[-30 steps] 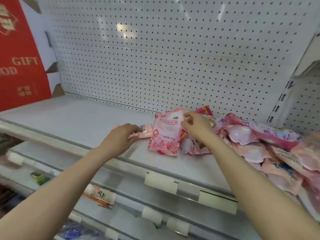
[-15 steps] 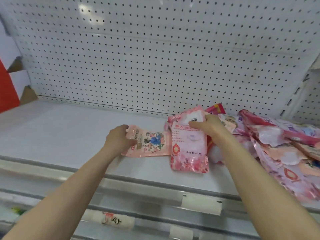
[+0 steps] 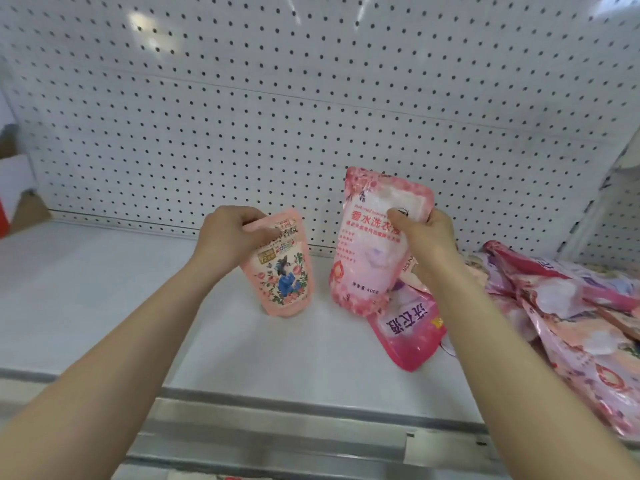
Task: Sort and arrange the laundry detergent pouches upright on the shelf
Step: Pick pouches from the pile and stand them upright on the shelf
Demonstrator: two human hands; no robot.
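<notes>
Glossy, floppy-looking film is probably favouring top-edge holds: left hand (image 3: 230,233) is pinching the floral pouch (image 3: 282,275) there, right hand (image 3: 424,235), at its three o'clock, is gripping the taller pouch (image 3: 367,254).

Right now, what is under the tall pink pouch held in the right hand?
A magenta pouch lies flat on the shelf, its far end hidden by the tall pink pouch that the right hand grips. Whether they touch cannot be seen.

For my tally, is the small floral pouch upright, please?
Upright: the small floral pouch sits base down, left hand gripping its top.
</notes>
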